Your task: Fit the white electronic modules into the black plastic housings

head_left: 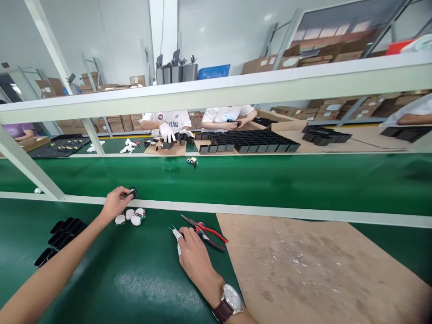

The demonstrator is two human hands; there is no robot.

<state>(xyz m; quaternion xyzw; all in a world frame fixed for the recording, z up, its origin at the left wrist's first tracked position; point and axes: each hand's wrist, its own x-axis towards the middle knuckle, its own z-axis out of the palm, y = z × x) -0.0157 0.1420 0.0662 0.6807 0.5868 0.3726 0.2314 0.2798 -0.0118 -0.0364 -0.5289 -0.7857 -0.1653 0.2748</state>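
Note:
My left hand [116,203] reaches to the rail of the bench, its fingers pinching a small black part [134,193] above the rail. Just below it lie several white round pads [136,219] with bits of circuit board showing at their edges. My right hand [195,253], with a wristwatch on the wrist, is low over the green bench top. It is closed on white-handled tweezers [177,236], whose two thin metal tips point up and left. Beside that hand, red-and-black needle-nose pliers [202,228] lie on the bench. Several black oval shells [62,236] are grouped beyond my left forearm.
A stained cardboard sheet [303,261] covers the bench at right. Past the white rail [189,206] runs a green belt [270,182] with a small circuit assembly [192,161] on it. Co-workers sit opposite, near rows of black boxes [259,141]. A white shelf beam [216,92] crosses overhead.

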